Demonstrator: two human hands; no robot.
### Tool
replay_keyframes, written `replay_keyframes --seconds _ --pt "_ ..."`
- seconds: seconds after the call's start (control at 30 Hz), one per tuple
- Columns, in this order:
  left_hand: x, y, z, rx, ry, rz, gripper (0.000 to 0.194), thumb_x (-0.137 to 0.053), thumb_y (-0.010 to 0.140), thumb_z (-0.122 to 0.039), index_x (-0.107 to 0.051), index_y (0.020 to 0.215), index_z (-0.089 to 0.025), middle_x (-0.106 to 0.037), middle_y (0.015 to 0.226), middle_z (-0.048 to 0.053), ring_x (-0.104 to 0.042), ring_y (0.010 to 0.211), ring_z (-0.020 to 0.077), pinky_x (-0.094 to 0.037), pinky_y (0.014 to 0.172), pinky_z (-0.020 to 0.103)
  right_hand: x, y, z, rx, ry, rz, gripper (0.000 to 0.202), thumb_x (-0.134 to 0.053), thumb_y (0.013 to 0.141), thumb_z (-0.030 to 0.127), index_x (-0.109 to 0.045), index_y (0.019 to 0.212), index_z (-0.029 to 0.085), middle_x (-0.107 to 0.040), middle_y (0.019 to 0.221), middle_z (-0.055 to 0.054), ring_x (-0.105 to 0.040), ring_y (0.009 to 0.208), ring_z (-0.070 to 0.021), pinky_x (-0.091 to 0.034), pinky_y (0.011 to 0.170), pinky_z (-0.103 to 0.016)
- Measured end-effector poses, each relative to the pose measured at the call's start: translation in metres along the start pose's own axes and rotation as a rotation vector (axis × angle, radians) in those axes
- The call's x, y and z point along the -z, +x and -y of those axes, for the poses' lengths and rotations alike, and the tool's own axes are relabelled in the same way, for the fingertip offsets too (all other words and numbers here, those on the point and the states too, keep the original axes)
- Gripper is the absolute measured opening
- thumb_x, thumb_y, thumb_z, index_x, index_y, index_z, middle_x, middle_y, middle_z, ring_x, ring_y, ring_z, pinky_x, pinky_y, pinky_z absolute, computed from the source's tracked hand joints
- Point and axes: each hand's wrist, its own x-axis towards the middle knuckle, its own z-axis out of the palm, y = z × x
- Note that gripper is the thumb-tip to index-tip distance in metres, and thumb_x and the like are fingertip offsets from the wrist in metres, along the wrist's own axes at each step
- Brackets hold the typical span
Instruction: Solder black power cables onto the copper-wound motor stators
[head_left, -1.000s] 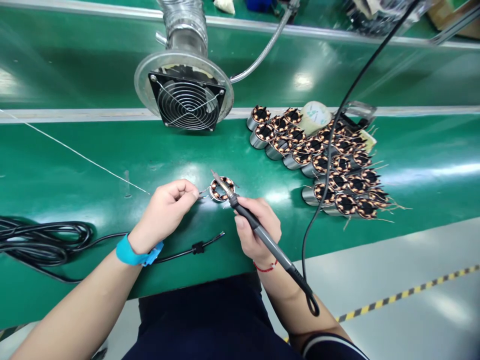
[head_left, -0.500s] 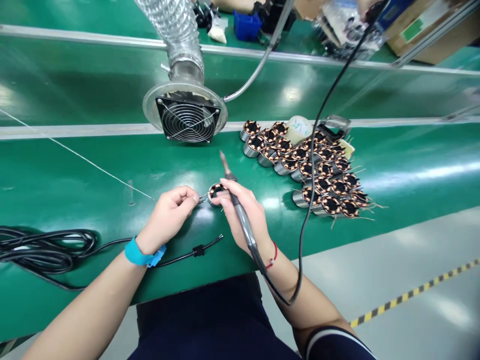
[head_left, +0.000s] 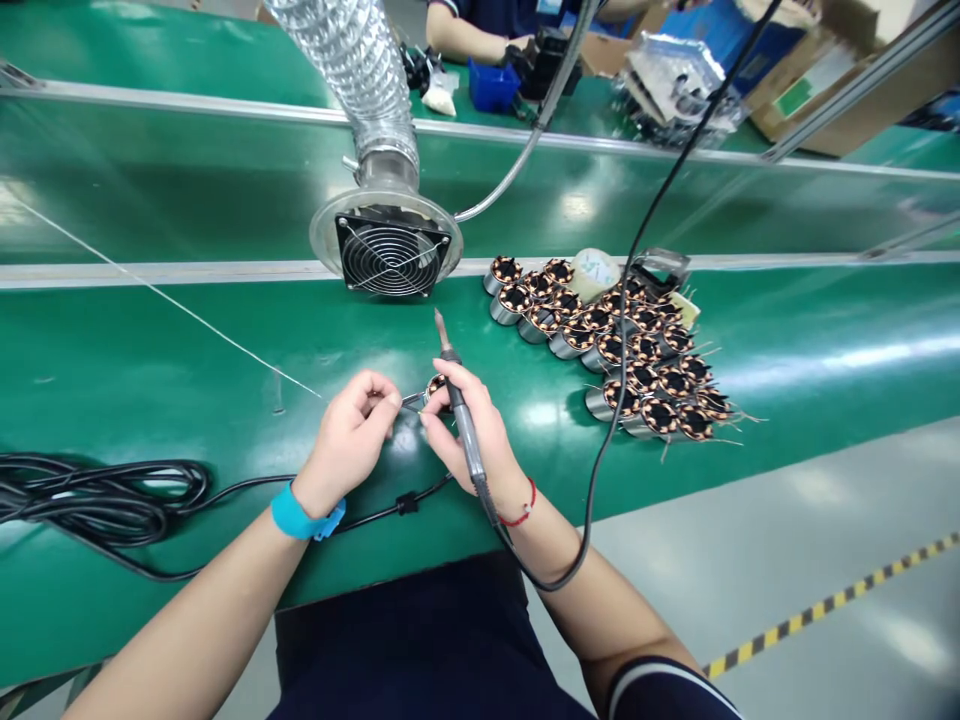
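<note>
My left hand (head_left: 356, 425) is closed, its thumb and index finger pinched at the wire leads (head_left: 412, 399) of a small motor stator (head_left: 435, 386). A thin pale wire (head_left: 187, 308) runs from the upper left down to this hand. In my right hand (head_left: 487, 430) a soldering iron (head_left: 466, 430) lies between thumb and fingers, its tip pointing up and away toward the fan. My right fingertips are beside the stator and its leads; they partly cover the stator, which sits on the green bench (head_left: 247, 420).
A fume fan (head_left: 394, 258) on a foil duct hangs ahead. Several stators (head_left: 600, 335) stand grouped at right, wires sticking out. The iron's black cord (head_left: 596, 500) loops over my right forearm. A coiled black cable (head_left: 112, 510) lies left. Across the partition is a co-worker's arm (head_left: 469, 38).
My right fingertips have shifted from over the stator toward its leads, and the iron stands more upright. The camera view has shifted slightly. A co-worker's arm now shows at the top.
</note>
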Motion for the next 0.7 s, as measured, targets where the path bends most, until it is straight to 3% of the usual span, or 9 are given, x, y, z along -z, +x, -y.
replay_keyframes --seconds 0.23,0.4,0.47,0.57,0.7 --pt "-0.001 -0.001 0.002 -0.016 0.000 -0.029 0.015 -0.054 0.087 -0.032 -0.053 0.093 -0.019 -0.055 0.070 -0.003 -0.052 0.061 0.0107 -0.042 0.057 0.023 -0.006 -0.005 -0.007 -0.109 0.163 -0.049 0.053 -0.058 0.086 0.020 -0.038 0.135 0.027 -0.062 0.085 0.002 -0.058 0.091 -0.0159 -0.045 0.094 -0.038" --pt "0.002 0.003 0.002 0.094 0.055 0.069 0.016 -0.052 0.084 -0.025 -0.051 0.070 -0.018 -0.048 0.059 -0.004 -0.044 0.056 0.0101 -0.036 0.055 0.023 -0.007 -0.006 -0.006 -0.020 0.086 -0.042 0.052 -0.056 0.086 0.018 -0.038 0.134 0.026 -0.063 0.085 0.001 -0.060 0.088 -0.0165 -0.046 0.093 -0.040" --pt "0.002 0.003 0.003 0.103 -0.019 0.043 0.015 -0.054 0.082 -0.023 -0.050 0.069 -0.018 -0.047 0.058 -0.004 -0.043 0.055 0.0101 -0.036 0.054 0.023 -0.008 -0.006 -0.005 0.015 0.023 -0.051 0.051 -0.056 0.086 0.017 -0.039 0.134 0.026 -0.063 0.084 0.001 -0.060 0.089 -0.0175 -0.046 0.093 -0.041" --pt "0.000 0.002 0.006 -0.001 -0.027 -0.052 0.015 -0.056 0.082 -0.023 -0.052 0.069 -0.018 -0.050 0.064 -0.003 -0.046 0.057 0.0098 -0.038 0.054 0.024 -0.010 -0.006 -0.002 0.041 -0.040 -0.081 0.050 -0.057 0.086 0.016 -0.040 0.132 0.026 -0.064 0.082 0.001 -0.060 0.089 -0.0180 -0.046 0.093 -0.042" --pt "-0.003 -0.002 0.008 -0.268 0.086 -0.178 0.013 -0.056 0.086 -0.021 -0.058 0.075 -0.017 -0.058 0.085 0.002 -0.056 0.071 0.0113 -0.044 0.062 0.024 -0.013 -0.005 -0.003 0.024 0.022 -0.106 0.050 -0.056 0.086 0.016 -0.040 0.133 0.026 -0.063 0.081 0.002 -0.060 0.087 -0.0175 -0.047 0.092 -0.042"
